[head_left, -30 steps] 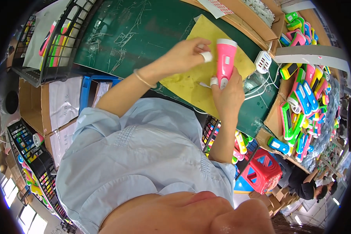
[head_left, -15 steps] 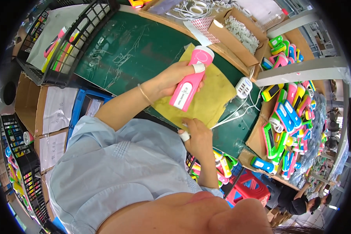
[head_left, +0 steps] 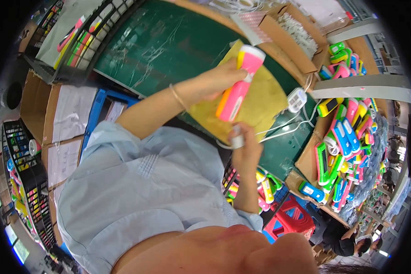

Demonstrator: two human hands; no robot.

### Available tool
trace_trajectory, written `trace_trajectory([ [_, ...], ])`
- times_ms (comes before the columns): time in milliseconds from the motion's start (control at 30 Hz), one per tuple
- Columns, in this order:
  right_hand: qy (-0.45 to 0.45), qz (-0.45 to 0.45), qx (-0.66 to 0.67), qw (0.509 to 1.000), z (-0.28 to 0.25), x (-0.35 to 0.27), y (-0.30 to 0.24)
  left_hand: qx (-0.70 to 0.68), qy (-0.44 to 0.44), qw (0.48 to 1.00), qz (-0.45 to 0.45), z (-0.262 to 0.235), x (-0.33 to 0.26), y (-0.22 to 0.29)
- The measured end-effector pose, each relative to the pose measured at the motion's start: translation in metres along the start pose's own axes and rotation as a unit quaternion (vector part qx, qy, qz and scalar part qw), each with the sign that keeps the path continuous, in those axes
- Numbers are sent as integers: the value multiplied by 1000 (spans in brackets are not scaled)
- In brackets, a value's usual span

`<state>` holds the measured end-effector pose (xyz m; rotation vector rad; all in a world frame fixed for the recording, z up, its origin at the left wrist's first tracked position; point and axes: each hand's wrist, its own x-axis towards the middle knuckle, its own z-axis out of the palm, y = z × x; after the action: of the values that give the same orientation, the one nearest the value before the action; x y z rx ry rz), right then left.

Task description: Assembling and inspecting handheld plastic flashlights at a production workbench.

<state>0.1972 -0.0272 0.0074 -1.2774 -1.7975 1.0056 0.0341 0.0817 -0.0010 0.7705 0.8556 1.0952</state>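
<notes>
My left hand is closed around a pink and orange flashlight with a white head, held tilted above a yellow pad on the green mat. The white head points up and away from me. My right hand sits just below the flashlight's tail and pinches a small white plug on a white cable. The cable runs right toward a white adapter lying at the pad's edge.
A cardboard tray at the right holds several coloured flashlights. More cardboard boxes stand beyond the mat, and a wire basket is at the far left. A red stool and another person are at lower right.
The flashlight went from being held upright by both hands to my left hand alone, tilted. My right hand let go, dropped below it and now holds the white plug.
</notes>
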Motion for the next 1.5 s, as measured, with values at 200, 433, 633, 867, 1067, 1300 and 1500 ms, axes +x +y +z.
trace_trajectory([
  [200, 75, 29, 121, 989, -28, 31, 12, 529, 135, 817, 185, 8, -6, 23],
  [433, 111, 36, 139, 983, -18, 44, 17, 423, 97, 881, 188, -3, 20, 19],
  [633, 117, -168, -170, 964, -10, 53, -13, -99, -126, 985, -69, -5, -22, 29],
  [867, -14, -291, -297, 909, -26, 66, -36, 78, -47, 995, 31, 12, -34, 18],
  [1067, -101, -268, -88, 954, -14, 40, -43, -94, -174, 970, 143, -4, -35, 22],
  [1300, -91, -527, -145, 832, -6, 17, -15, -400, -159, 901, 52, -2, -38, 7],
  [1500, 110, -215, -142, 960, 20, 23, -36, -193, -202, 932, 229, 6, -45, 6],
])
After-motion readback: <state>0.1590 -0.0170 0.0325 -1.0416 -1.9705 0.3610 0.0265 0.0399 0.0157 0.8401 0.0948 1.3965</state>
